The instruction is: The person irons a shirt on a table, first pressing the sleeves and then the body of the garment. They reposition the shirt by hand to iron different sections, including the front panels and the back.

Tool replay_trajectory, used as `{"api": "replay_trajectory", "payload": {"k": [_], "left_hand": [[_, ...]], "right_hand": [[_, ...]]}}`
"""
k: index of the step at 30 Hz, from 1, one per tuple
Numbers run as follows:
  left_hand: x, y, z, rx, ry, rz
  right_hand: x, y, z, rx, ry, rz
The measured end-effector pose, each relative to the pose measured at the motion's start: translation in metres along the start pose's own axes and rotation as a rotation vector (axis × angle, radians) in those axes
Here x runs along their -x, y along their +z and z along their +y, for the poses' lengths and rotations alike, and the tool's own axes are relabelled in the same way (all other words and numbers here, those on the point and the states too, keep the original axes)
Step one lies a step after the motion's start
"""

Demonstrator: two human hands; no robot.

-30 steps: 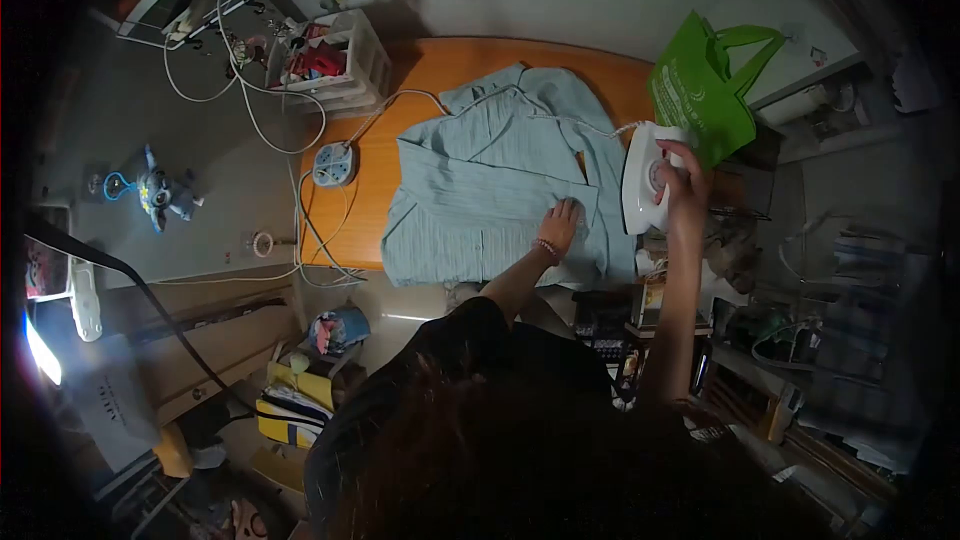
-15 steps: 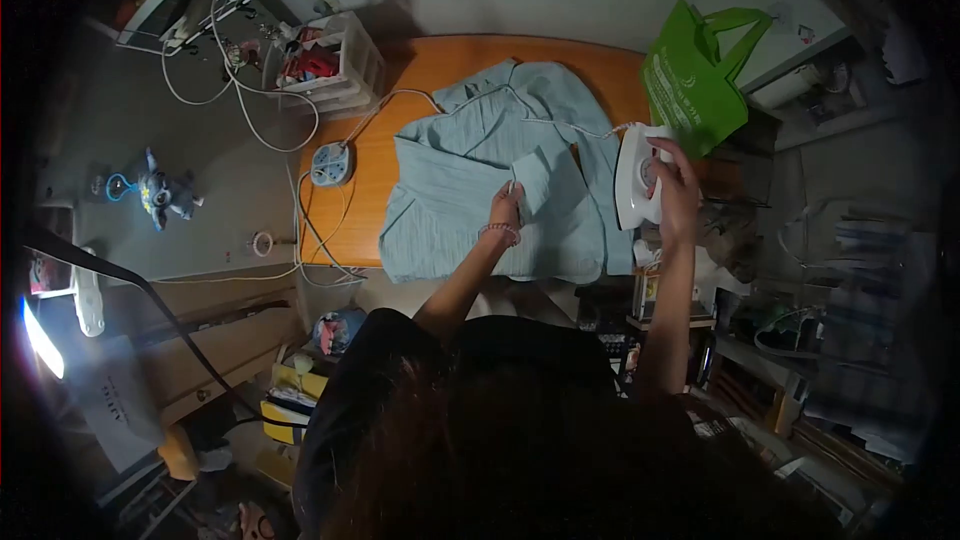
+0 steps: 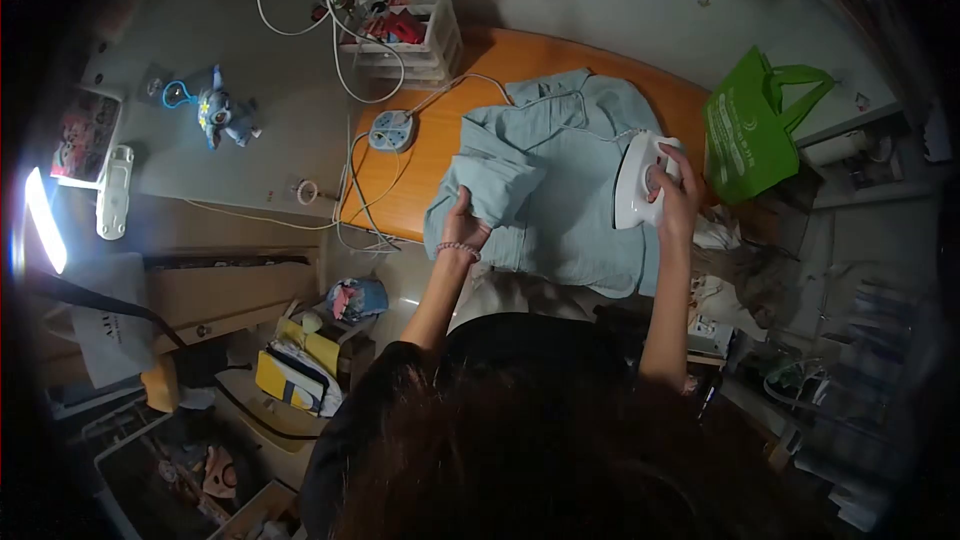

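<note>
A light blue-green shirt [image 3: 575, 225] lies spread over the orange wooden tabletop. My left hand [image 3: 465, 225], with a beaded bracelet at the wrist, grips a gathered, folded part of the shirt at its left side; some fingertips are hidden by the cloth. In my right hand [image 3: 675, 195] is a white clothes iron [image 3: 635, 185], held by its handle at the right side of the shirt. The iron is tipped up, its soleplate edge facing left. Its pale cord [image 3: 590, 133] runs across the top of the shirt.
A blue power strip [image 3: 391, 130] rests on the tabletop [image 3: 415, 180] at the left, with cables hanging off the edge. Behind it stands a clear drawer box [image 3: 440, 35] full of small items. A green bag [image 3: 750, 130] is at the right. A lit lamp [image 3: 45, 220] shines far left.
My left hand has moved left, drawing a folded part of the shirt with it and uncovering a flatter area. The iron stays in my right hand. The camera view has shifted.
</note>
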State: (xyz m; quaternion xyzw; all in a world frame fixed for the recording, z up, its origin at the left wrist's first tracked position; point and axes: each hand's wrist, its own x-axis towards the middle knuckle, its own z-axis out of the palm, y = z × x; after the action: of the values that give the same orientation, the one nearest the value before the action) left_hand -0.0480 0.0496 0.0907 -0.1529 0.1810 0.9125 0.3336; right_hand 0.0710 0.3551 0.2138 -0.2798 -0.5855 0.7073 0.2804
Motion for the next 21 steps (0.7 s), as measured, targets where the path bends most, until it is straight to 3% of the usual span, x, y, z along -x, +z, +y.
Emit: {"api": "replay_trajectory", "payload": {"k": [1, 5, 6, 7, 10, 13, 14, 16, 17, 19, 21], "left_hand": [[0.003, -0.001, 0.016, -0.006, 0.052, -0.004], [0.038, 0.04, 0.089, -0.374, 0.646, 0.097], [0.046, 0.048, 0.107, -0.423, 0.743, 0.276], [0.055, 0.05, 0.122, -0.493, 0.851, 0.191], [0.054, 0.056, 0.141, -0.711, 1.304, 0.305], [0.055, 0.051, 0.151, -0.65, 1.411, 0.305], [0.06, 0.047, 0.151, -0.611, 1.363, 0.209], [0.066, 0.051, 0.15, -1.041, 1.414, 0.246], [0.068, 0.057, 0.15, -1.477, 1.494, 0.248], [0.071, 0.056, 0.16, -2.26, 1.353, 0.098], [0.042, 0.022, 0.171, -2.669, 1.086, -0.16]], "right_hand": [[0.001, 0.001, 0.003, 0.0, 0.018, 0.009], [0.006, 0.001, 0.02, 0.017, -0.039, 0.113], [0.007, 0.004, 0.016, 0.014, -0.042, 0.116], [0.009, 0.008, 0.01, -0.016, -0.086, 0.191], [0.008, 0.009, 0.002, -0.088, -0.131, 0.308], [0.007, 0.01, -0.01, -0.118, -0.143, 0.401], [0.009, 0.01, -0.015, -0.135, -0.152, 0.385], [0.01, 0.011, -0.029, -0.151, -0.156, 0.375], [0.007, 0.012, -0.035, -0.147, -0.192, 0.346], [0.0, 0.016, -0.047, -0.12, -0.253, 0.295], [-0.007, 0.027, -0.063, -0.068, -0.277, 0.297]]}}
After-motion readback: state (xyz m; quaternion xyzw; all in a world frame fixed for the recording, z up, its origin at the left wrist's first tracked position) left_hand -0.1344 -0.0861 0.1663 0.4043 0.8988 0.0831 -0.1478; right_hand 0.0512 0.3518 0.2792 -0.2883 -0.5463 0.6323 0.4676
